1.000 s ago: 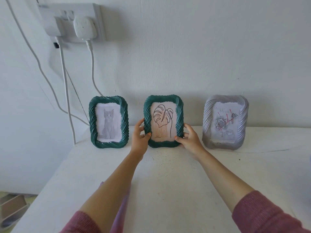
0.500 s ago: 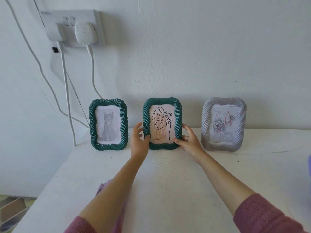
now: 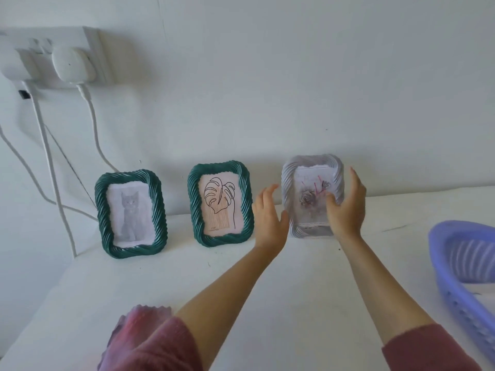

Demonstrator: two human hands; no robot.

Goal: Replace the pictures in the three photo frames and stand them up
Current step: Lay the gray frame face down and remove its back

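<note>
Silver frame (image 3: 289, 188) upright, long axis vertical, front toward camera.

left hand (image 3: 270, 218): bare, no rings or watch showing
right hand (image 3: 347, 207): bare, pale pinkish nails
forearms: bare below the pushed-up sleeves
left sleeve (image 3: 152, 341): dusty pink knit with a wavy, scalloped cuff edge
right sleeve (image 3: 428, 349): same pink knit, plain edge
</note>
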